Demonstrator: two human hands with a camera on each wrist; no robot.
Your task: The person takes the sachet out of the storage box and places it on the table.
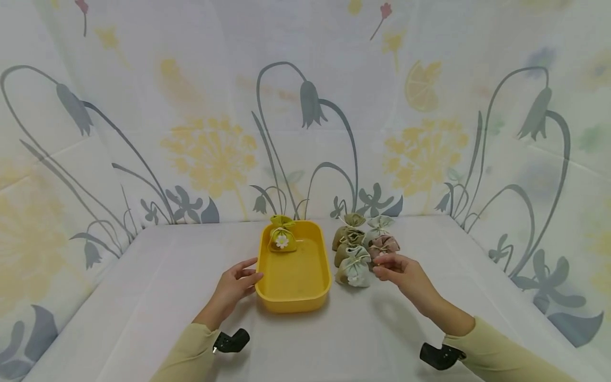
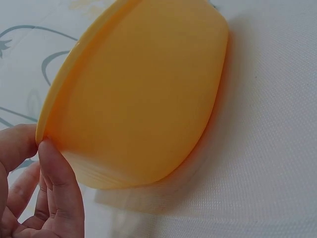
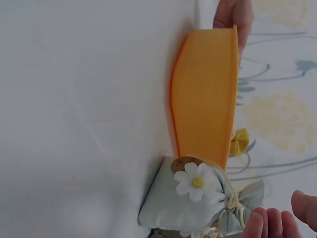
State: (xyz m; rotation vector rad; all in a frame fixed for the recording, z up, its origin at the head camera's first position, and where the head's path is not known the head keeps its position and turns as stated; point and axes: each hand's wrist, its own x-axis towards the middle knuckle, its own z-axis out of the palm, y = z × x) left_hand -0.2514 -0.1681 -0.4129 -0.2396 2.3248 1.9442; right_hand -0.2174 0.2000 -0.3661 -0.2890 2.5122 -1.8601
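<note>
My left hand (image 1: 233, 286) pinches the left rim of a yellow plastic tub (image 1: 295, 305), thumb on one side and a finger on the other in the left wrist view. Inside the tub, at its far end, sits a yellow-green drawstring pouch (image 1: 282, 236) with a white flower. To the right of the tub my right hand (image 1: 411, 280) reaches in beside a pinkish drawstring pouch (image 1: 384, 244) and a pale green pouch (image 1: 354, 269). In the right wrist view its thumb (image 3: 304, 207) and fingers are apart, nothing showing between them, near the pale pouch's gathered top.
More drawstring pouches, olive (image 1: 352, 236) and pale green (image 1: 380, 223), stand clustered right of the tub. A white cloth covers the table (image 1: 191, 244). Behind it hangs a flower-printed curtain (image 1: 305, 148). A dark wrist camera (image 1: 441, 356) is strapped at each sleeve.
</note>
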